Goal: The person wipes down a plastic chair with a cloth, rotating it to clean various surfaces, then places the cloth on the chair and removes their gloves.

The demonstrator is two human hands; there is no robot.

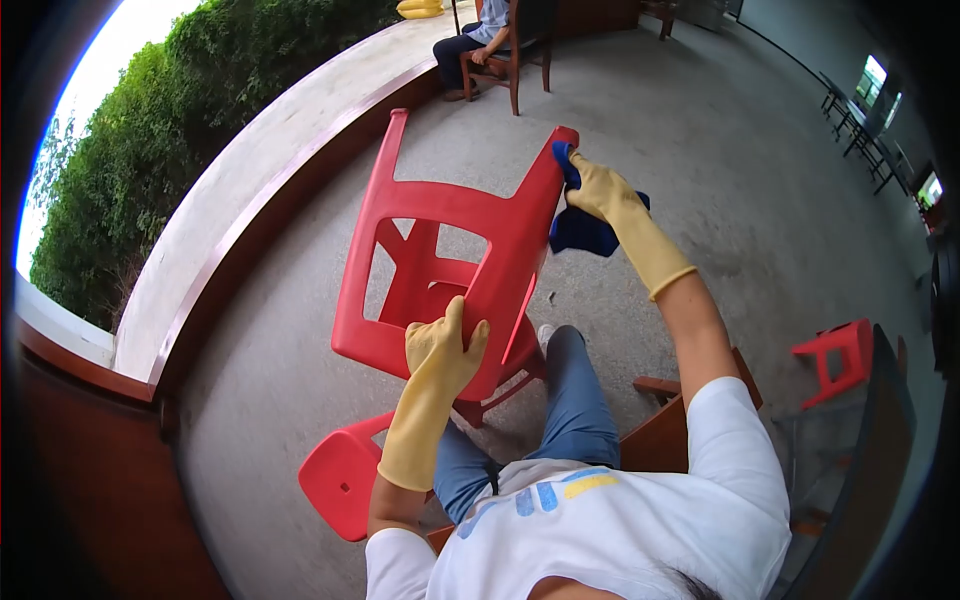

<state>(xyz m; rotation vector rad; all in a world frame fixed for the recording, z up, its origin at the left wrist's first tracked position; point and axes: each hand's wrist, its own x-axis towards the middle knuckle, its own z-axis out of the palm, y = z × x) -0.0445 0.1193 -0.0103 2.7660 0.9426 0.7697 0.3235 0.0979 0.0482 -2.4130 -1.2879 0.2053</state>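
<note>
A red plastic stool point(420, 200) is tilted in front of me, with its legs pointing away. My left hand point(445, 345), in a yellow rubber glove, is closed on the edge of the stool's cut-out side, thumb up. Higher up, my right hand point(600, 190), also gloved in yellow, pinches a dark blue cloth point(585, 235) around the end of the stool's right leg. Part of the cloth hangs loose beneath that hand. The right fingertips are partly hidden by cloth and leg.
Another red stool point(340, 485) is at my lower left, and a small red stool point(838, 362) stands to the right. A wooden chair point(665, 425) is beside my legs. Ahead, a person sits on a wooden chair point(515, 55) near a low ledge point(270, 185) with hedges beyond.
</note>
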